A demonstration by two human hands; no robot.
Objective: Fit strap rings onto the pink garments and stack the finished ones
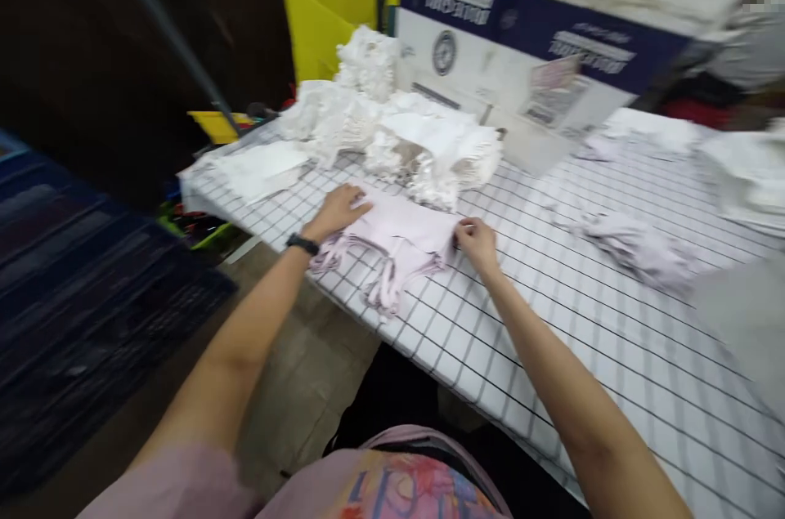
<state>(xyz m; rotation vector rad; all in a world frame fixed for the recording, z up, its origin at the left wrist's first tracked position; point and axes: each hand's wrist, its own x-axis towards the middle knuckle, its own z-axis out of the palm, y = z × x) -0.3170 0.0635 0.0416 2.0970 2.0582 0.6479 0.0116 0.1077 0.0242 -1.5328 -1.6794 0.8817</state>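
A stack of pale pink garment pieces with thin straps lies on the checked table near its front edge. My left hand, with a dark band at the wrist, rests on the left end of the stack, thumb and fingers apart. At the stack's right edge, my right hand pinches the cloth between thumb and fingertips. The straps hang loosely toward me over the tabletop. Just behind the stack sits a heap of white ruffled cloth.
White flat pieces lie at the table's left end. A crumpled pale pink bundle and white stacks are to the right. A white and blue carton and a yellow bin stand behind. Dark blue crates are at left.
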